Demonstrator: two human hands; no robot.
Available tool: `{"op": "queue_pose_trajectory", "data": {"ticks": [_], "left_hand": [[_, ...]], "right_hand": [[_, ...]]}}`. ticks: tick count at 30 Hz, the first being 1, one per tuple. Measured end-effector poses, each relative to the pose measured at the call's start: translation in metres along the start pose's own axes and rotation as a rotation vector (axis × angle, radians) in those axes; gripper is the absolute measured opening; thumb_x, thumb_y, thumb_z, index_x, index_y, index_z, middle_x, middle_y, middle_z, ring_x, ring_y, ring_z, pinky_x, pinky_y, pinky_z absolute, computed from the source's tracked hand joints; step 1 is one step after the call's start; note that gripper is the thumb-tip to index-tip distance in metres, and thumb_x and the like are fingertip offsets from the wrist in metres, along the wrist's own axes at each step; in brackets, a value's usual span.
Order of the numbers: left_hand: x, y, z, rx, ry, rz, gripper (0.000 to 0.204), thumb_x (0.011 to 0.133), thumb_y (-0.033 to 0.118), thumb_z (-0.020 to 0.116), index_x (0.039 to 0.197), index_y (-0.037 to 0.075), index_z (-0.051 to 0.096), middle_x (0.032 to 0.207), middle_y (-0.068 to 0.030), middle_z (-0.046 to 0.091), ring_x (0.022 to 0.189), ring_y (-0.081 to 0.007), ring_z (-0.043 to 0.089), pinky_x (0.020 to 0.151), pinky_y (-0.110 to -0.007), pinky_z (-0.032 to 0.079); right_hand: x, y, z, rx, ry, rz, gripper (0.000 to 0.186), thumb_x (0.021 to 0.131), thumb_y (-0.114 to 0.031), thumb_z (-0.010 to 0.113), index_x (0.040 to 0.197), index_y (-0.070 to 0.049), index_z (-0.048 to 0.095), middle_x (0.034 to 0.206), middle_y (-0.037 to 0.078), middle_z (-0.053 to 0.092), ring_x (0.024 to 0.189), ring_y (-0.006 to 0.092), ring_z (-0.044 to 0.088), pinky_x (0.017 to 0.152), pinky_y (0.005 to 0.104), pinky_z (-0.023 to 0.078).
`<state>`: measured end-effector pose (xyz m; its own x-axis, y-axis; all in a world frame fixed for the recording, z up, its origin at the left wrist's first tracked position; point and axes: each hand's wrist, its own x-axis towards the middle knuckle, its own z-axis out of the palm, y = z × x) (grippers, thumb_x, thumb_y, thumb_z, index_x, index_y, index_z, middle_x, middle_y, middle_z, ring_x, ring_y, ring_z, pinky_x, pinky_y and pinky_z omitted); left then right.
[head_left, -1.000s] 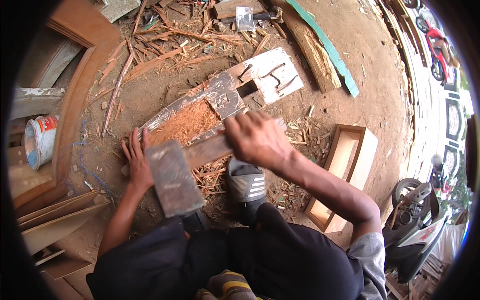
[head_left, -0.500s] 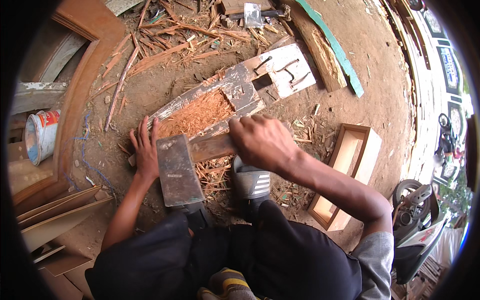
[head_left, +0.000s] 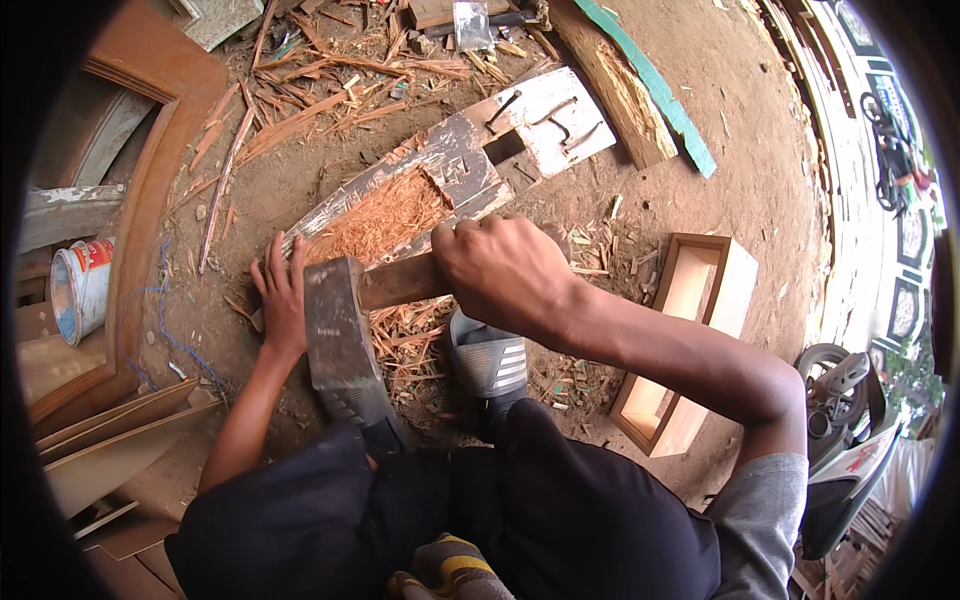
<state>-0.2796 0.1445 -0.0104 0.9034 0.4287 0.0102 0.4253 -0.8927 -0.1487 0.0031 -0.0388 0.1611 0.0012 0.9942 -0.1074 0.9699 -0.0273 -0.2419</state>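
An old board (head_left: 458,160) with flaking paint lies slanted on the ground, a long hollow full of reddish shavings (head_left: 385,215) cut into it. My left hand (head_left: 284,300) rests on its near left end, fingers stretched out and apart. My right hand (head_left: 505,275) is closed round the wooden handle (head_left: 405,283) of an axe. Its broad dark head (head_left: 338,325) hangs between my hands, above my sandalled left foot, its lower end merging with the dark sandal. Several bent nails or bolts (head_left: 560,128) lie on the board's far end.
A pale rectangular wooden frame (head_left: 715,285) lies to the right. Beyond the board are a rough beam (head_left: 620,95), a green-edged strip (head_left: 660,85) and wood splinters (head_left: 330,95). A brown door frame (head_left: 150,200) and paint bucket (head_left: 83,290) stand left; a motorbike (head_left: 850,430) is at right.
The axe head has turned slightly and shows more of its side face. My right hand still grips the handle, and my left remains on the board. The whole view has shifted a little.
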Motion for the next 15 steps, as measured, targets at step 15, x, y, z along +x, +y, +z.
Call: {"op": "queue_pose_trajectory", "data": {"ticks": [15], "left_hand": [[0.024, 0.026, -0.028, -0.221, 0.083, -0.023, 0.115, 0.068, 0.066, 0.070, 0.148, 0.002, 0.018, 0.148, -0.0280, 0.019, 0.138, -0.0439, 0.021, 0.106, -0.067, 0.013]], "right_hand": [[-0.011, 0.028, -0.024, -0.004, -0.113, 0.060, 0.012, 0.087, -0.007, 0.052, 0.083, 0.002, 0.057, 0.068, 0.013, 0.063, 0.060, 0.0251, 0.067, 0.051, 0.0379, 0.055]]}}
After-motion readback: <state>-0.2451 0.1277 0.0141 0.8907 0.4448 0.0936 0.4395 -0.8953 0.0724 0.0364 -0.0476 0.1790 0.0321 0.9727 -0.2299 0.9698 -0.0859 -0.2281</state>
